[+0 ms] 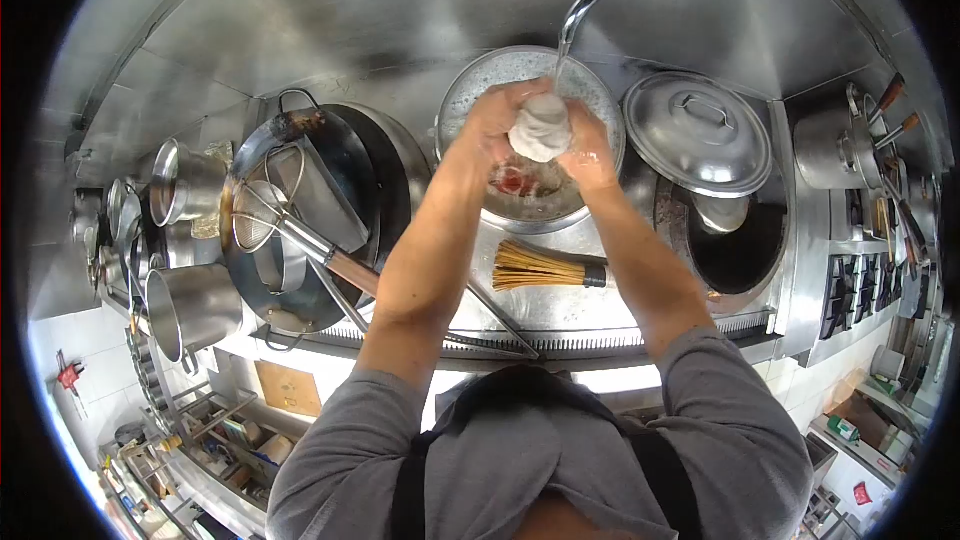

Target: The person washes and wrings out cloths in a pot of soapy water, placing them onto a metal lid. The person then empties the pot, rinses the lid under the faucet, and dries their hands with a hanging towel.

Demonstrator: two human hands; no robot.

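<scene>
Between my two hands is a wet, bunched whitish cloth [543,130], held over a round metal basin [462,90]. My left hand [492,118] closes around its left side, and my right hand [588,148] grips it from the right. Right above them ends the spout of a tap [572,25], with water running down onto the hands. Water and something reddish [515,178] show inside the basin below the cloth; what the red thing is, I cannot tell.
A bamboo brush [540,267] lies in front of the basin. To the left, a large wok [255,285] holds strainers and a whisk-like tool [320,245]. A lidded pot [697,135] stands to the right, above a dark round opening [745,255]. Pots [190,310] line the far left.
</scene>
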